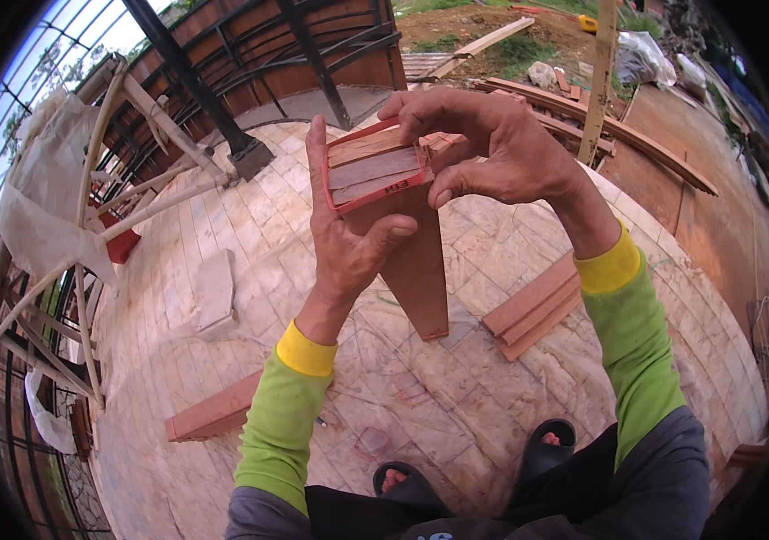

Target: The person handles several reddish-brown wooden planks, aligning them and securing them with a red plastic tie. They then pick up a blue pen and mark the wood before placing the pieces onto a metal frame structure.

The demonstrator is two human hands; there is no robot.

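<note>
Head view: the planks [413, 261] stand near upright between the hands, long axis running down toward the floor [456, 405], a red band [362, 200] around their top end. The left hand [344, 241] clasps their left side, fingers straight, thumb at the near face; the right hand [512, 153] curls half open by the band's right end, its grip impossible to tell

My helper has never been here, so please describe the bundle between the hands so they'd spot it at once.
Over the pale paved floor, find the left hand and right hand. Between them is a brown wooden bundle, its end facing up. A red band around that end sets it apart from the board stack lying to its right.
</note>
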